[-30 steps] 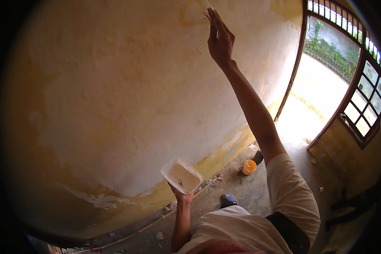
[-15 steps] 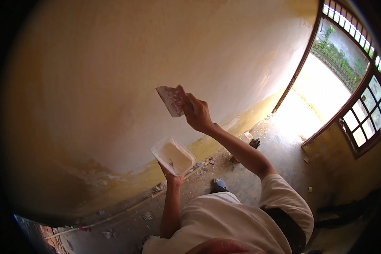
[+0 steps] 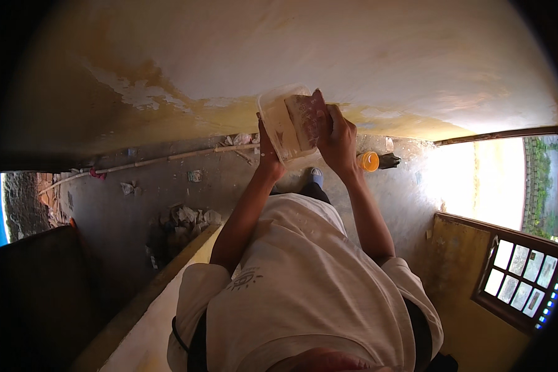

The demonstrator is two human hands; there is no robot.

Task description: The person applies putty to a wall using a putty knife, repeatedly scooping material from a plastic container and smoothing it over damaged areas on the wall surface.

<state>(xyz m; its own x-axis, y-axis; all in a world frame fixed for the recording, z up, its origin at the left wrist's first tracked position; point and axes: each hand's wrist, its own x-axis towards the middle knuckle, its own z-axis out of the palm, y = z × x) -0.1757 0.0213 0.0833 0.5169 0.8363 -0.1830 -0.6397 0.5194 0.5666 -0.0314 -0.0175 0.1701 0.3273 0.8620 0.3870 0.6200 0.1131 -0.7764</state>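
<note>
A clear, rectangular plastic tub (image 3: 277, 127) of pale filler is held up in front of me. My left hand (image 3: 270, 152) is closed around its side, the fingers partly hidden behind it. In my right hand (image 3: 340, 144) is a broad putty knife (image 3: 308, 116) smeared with filler. Its blade reaches over the tub's opening; whether it touches the filler I cannot tell. Just beyond both hands rises the patchy plastered wall (image 3: 279, 49), whitish above and yellow lower down.
On the floor stand an orange bucket (image 3: 369, 162) and, beside it, a dark object (image 3: 389, 161). A long pole (image 3: 167, 157) lies along the wall's foot. Crumpled debris (image 3: 189, 218) is heaped by a low wall (image 3: 167, 297). A bright doorway (image 3: 487, 180) and paned window (image 3: 519, 276) are at right.
My right hand has brought the putty knife away from the wall to the tub. The view has turned and tipped downward, showing more floor and the orange bucket.
</note>
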